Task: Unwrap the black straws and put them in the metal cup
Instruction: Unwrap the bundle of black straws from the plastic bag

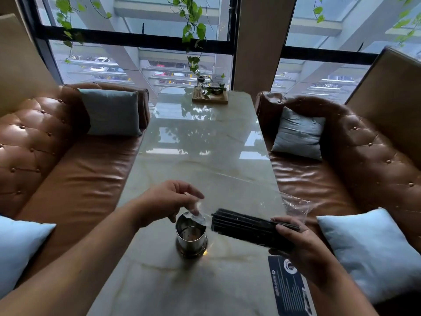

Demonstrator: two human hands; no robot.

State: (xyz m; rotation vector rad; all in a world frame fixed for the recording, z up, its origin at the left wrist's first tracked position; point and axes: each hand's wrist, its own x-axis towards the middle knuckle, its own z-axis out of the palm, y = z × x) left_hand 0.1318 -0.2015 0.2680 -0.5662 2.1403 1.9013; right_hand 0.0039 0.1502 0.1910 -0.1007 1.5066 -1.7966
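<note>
My right hand (303,245) clenched the black straw bundle (246,226) level beside the metal cup (191,236); my left hand (166,201) pinched clear wrap (197,213) above it.

A long glossy marble table (200,142) runs up the middle of the frame, with a brown leather sofa (57,160) on the left and another sofa (355,160) on the right. Grey-blue cushions (111,111) lean on both, and at the table's far end sits a wooden tray (210,98) holding a small plant. A dark printed card (288,286) lies at the lower right, and green vines (192,30) hang before the windows (136,62) along the top.
</note>
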